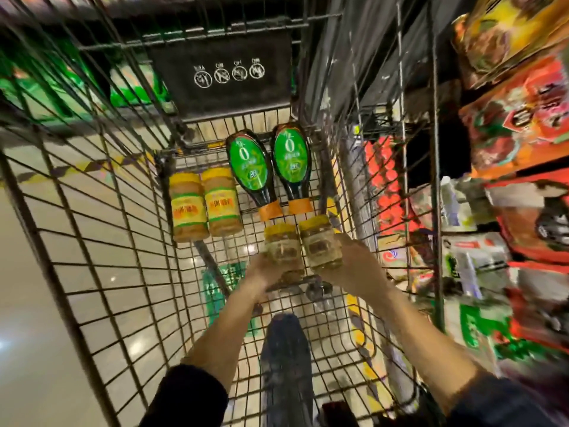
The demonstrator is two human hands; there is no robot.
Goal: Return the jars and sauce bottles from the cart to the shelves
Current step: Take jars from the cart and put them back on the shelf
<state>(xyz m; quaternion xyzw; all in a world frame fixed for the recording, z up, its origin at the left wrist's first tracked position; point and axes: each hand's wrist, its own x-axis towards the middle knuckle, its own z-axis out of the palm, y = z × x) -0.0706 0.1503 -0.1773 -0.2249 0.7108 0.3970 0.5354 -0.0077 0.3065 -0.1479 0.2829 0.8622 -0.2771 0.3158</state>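
Fingers [346, 243] of left hand [261, 272] and right hand [354, 269] each clasp a jar [283, 251].

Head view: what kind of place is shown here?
Most likely a supermarket aisle. A wire cart holds jars and sauce bottles, and packaged goods are stacked tightly on the right.

A supermarket aisle is indicated by a wire shopping cart [92, 229] and shelves [508, 211] of packaged goods.
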